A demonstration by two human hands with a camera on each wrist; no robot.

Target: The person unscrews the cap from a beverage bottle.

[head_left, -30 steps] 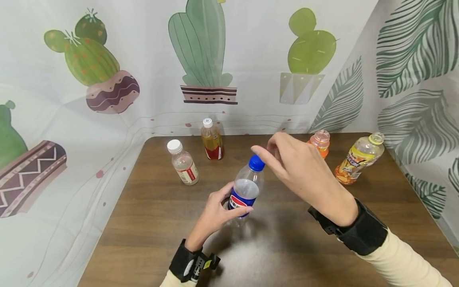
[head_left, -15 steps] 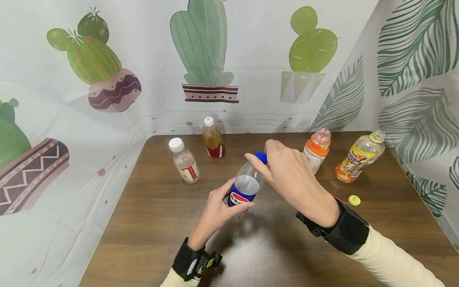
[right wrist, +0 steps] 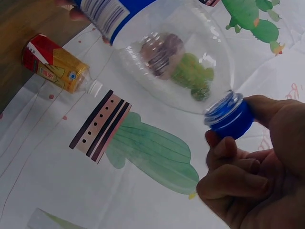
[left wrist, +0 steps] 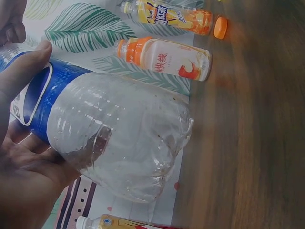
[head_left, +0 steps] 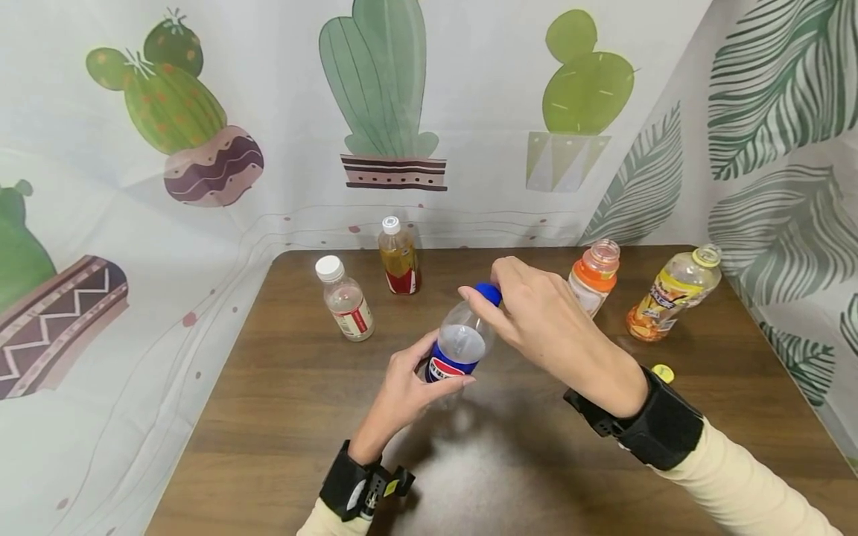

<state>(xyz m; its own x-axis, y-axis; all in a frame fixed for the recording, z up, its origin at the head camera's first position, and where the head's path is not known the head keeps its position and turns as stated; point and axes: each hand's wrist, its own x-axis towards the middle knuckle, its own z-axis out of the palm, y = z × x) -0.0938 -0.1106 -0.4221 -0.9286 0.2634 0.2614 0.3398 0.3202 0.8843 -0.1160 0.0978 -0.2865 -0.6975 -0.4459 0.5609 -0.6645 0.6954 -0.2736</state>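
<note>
My left hand (head_left: 401, 388) holds a clear plastic soda bottle (head_left: 462, 344) round its blue label, thumb across the front. The bottle looks empty and leans toward the right hand, its base (left wrist: 164, 143) over the tabletop in the left wrist view. Thumb and fingers of my right hand (head_left: 553, 331) pinch the blue cap (right wrist: 236, 119) at the bottle's mouth. In the right wrist view the neck's clear threads (right wrist: 224, 107) show above the cap's edge. Behind the right hand stands an orange-necked bottle (head_left: 593, 275), open at the top.
Back left on the wooden table (head_left: 281, 417) stand a white-capped clear bottle (head_left: 348, 309) and an amber bottle (head_left: 399, 260). An uncapped yellow-labelled bottle (head_left: 670, 298) stands at the right, a yellow cap (head_left: 663, 373) lying nearer. A printed cloth (head_left: 482, 216) hangs behind.
The right hand has come down and left onto the blue cap, its fingers now closed on it. The left hand keeps hold of the bottle, almost unmoved.
</note>
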